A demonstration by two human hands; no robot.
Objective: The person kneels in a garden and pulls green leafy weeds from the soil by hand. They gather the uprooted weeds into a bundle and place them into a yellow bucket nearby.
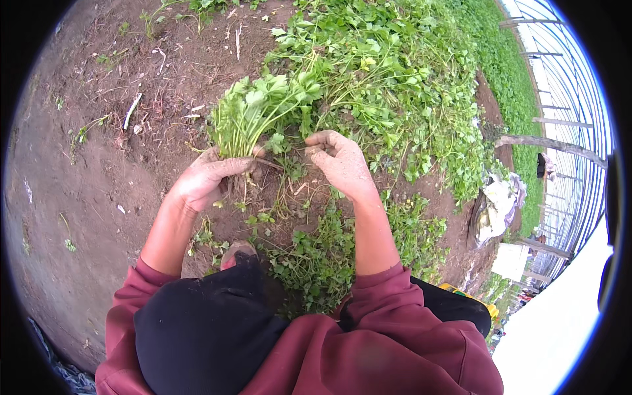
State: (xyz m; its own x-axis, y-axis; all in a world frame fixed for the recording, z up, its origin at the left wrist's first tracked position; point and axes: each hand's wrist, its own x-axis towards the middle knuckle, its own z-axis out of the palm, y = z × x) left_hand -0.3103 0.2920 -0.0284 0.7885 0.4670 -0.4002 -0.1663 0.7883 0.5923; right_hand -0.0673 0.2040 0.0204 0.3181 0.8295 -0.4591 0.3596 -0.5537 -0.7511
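Note:
My left hand (210,175) is closed around the stems of a bunch of leafy celery (242,118). Its leaves fan upward and lean to the right, while thin roots hang below the thumb. To the right of the bunch, my right hand (340,160) is held with its fingers curled and a small gap between thumb and forefinger. Nothing shows in that gap. Both hands are coated with soil. Beyond the right hand spreads a large heap of cut or pulled celery plants (375,84), and more loose greens (316,256) lie by my legs.
Bare brown soil (89,197) with scattered plant scraps stretches to the left. At right are a pale plastic sack (496,207), a yellow object (469,298) beside my knee, a wooden post (550,145) and a standing green crop (513,89) under a hooped greenhouse frame.

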